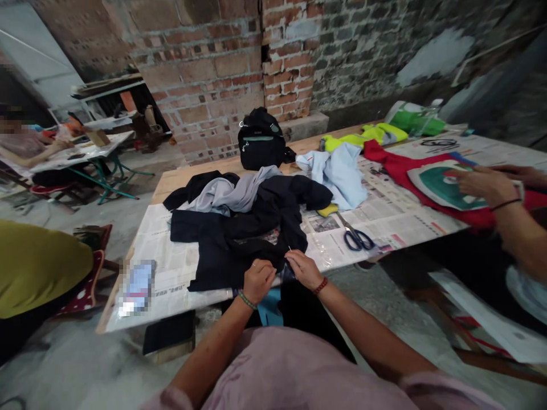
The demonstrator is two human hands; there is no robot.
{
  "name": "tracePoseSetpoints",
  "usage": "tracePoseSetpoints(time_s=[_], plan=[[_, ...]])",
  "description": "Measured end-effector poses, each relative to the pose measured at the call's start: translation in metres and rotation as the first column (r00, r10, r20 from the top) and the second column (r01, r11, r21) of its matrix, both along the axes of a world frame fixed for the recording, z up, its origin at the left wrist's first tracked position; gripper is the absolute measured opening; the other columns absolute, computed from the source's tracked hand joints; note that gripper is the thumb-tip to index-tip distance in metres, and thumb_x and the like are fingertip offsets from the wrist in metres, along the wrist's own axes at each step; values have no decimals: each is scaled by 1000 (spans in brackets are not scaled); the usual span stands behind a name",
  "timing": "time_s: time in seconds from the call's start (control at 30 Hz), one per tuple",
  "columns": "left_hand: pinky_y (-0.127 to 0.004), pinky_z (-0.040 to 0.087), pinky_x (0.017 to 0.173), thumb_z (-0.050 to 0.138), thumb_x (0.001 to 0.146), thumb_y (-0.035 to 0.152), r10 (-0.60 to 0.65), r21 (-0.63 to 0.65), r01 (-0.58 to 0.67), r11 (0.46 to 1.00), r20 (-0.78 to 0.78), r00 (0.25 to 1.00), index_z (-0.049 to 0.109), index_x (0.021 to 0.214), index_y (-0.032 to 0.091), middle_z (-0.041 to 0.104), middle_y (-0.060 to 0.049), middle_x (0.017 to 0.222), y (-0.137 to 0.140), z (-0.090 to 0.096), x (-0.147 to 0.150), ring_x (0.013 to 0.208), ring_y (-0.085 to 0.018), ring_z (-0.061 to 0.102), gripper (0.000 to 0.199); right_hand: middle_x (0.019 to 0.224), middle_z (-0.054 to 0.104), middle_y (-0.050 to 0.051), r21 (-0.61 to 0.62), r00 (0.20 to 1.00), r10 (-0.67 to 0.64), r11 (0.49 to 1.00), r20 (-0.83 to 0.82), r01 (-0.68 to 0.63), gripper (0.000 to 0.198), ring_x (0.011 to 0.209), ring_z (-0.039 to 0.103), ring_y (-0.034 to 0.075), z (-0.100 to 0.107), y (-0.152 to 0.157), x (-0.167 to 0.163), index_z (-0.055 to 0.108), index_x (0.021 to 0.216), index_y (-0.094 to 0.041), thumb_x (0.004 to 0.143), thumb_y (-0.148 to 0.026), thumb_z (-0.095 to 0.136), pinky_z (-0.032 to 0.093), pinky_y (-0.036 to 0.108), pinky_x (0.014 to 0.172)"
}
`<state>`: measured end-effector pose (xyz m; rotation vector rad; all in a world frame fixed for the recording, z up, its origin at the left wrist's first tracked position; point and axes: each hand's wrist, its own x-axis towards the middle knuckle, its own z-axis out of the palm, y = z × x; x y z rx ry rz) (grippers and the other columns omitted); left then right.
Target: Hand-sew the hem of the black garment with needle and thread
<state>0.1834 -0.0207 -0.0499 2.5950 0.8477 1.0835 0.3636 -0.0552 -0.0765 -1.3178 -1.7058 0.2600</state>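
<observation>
A black garment (217, 256) lies spread at the front edge of the table, reaching toward both hands. My left hand (259, 280), with a green bead bracelet, is closed against its near edge; what the fingers pinch is hidden. Close beside it, my right hand (304, 269), wearing a red bead bracelet, pinches a thin, bright sewing needle (289, 248) at the dark cloth. Behind lie a grey cloth (228, 193) and a light blue cloth (335, 173). Dark-handled scissors (356, 236) rest right of the hands, near a small yellow piece (327, 210).
Newspaper under clear plastic covers the table (166, 267). A phone (139, 287) lies at its left corner, a black bag (261, 139) at the back. On the right, another person's hands (487, 185) work on red cloth (410, 182) with a green-and-white piece. Yellow-green cloth (363, 136) lies beyond.
</observation>
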Motion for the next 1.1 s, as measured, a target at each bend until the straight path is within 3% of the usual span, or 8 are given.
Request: tracePoseSetpoints(time_s=[0.13, 0.33, 0.47, 0.6, 0.73, 0.87, 0.97, 1.1], plan=[[-26, 46, 69, 48, 80, 19, -5, 113, 14, 993, -82, 997, 61, 73, 18, 62, -4, 80, -2, 0, -2, 75, -13, 54, 15, 97, 58, 8, 37, 1000, -9, 999, -6, 10, 21, 97, 53, 15, -8, -2, 1, 55, 95, -19, 85, -18, 37, 44, 30, 85], [-25, 48, 76, 47, 81, 20, 25, 63, -20, 998, -70, 997, 60, 80, 19, 61, -6, 96, 3, -9, -2, 89, -14, 57, 13, 97, 58, 7, 5, 1000, 5, 1000, 0, -5, 21, 96, 53, 15, -11, -1, 2, 55, 96, -21, 85, -18, 37, 45, 31, 84], [-23, 48, 73, 46, 81, 20, 8, -38, -10, 999, -57, 998, 58, 81, 18, 63, -5, 86, 5, -11, 0, 81, -12, 58, 12, 95, 58, 7, -22, 1000, -1, 1000, -20, 1, 21, 93, 53, 15, -9, -1, 2, 55, 95, -20, 86, -19, 37, 45, 30, 82], [-23, 47, 69, 45, 81, 20, 71, -184, -77, 980, -40, 997, 56, 78, 17, 60, -4, 76, 6, -9, 4, 72, -12, 57, 13, 90, 57, 6, -62, 1000, 18, 998, -13, -19, 20, 89, 53, 14, -8, -2, 2, 55, 93, -19, 86, -20, 37, 44, 29, 80], [-24, 46, 70, 44, 80, 18, 77, -297, -93, 950, -64, 995, 57, 86, 16, 60, -5, 80, 8, -12, 5, 74, -13, 56, 14, 84, 57, 5, -100, 999, 24, 995, 31, -21, 19, 83, 53, 15, -11, -3, 1, 55, 90, -19, 85, -19, 37, 43, 28, 76], [-24, 47, 68, 50, 78, 23, 85, -416, -89, 905, -28, 996, 58, 96, 15, 62, -3, 76, 13, -23, 3, 69, -12, 57, 21, 79, 57, 5, -112, 996, 4, 994, 85, 6, 19, 78, 52, 15, -16, -2, 0, 56, 86, -19, 85, -20, 37, 40, 28, 74], [-24, 47, 65, 55, 75, 29, 82, -493, -73, 867, -4, 997, 63, 91, 17, 64, -3, 75, 17, -31, 2, 65, -12, 58, 21, 78, 57, 5, -106, 993, 17, 994, 119, -5, 18, 77, 51, 15, -18, -1, -1, 55, 85, -19, 86, -20, 37, 39, 29, 74], [-24, 48, 71, 62, 69, 31, 55, -598, -19, 802, 42, 998, 67, 85, 19, 68, -4, 85, 20, -38, 2, 76, -14, 61, 20, 77, 57, 4, -100, 991, 18, 995, 136, -4, 17, 77, 51, 15, -18, 0, -2, 55, 84, -19, 85, -19, 38, 38, 29, 73]])
